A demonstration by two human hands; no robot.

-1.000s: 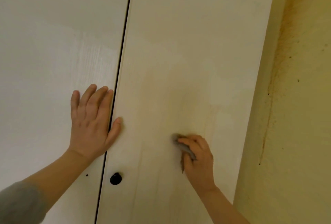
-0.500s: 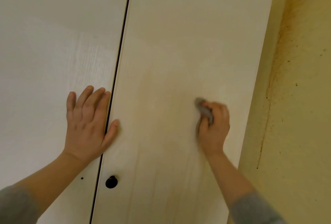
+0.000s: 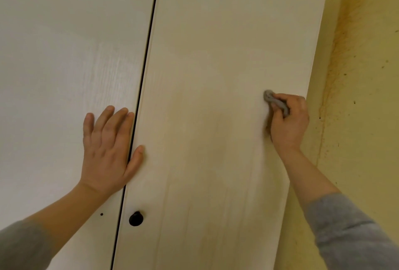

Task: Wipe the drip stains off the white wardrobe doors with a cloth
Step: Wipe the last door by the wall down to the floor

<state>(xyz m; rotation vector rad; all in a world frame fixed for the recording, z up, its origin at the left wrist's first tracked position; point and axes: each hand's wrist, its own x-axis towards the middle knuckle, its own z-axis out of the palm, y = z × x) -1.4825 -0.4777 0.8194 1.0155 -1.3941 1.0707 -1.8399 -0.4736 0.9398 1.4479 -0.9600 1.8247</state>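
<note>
A yellow wall fills the right side, scattered with dark specks. A brownish streak runs down it. Low in view sits 1 round black knob, with a small dark dot near its left.

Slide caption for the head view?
Right hand presses grey cloth to right wardrobe door; left hand flat across the gap.
</note>
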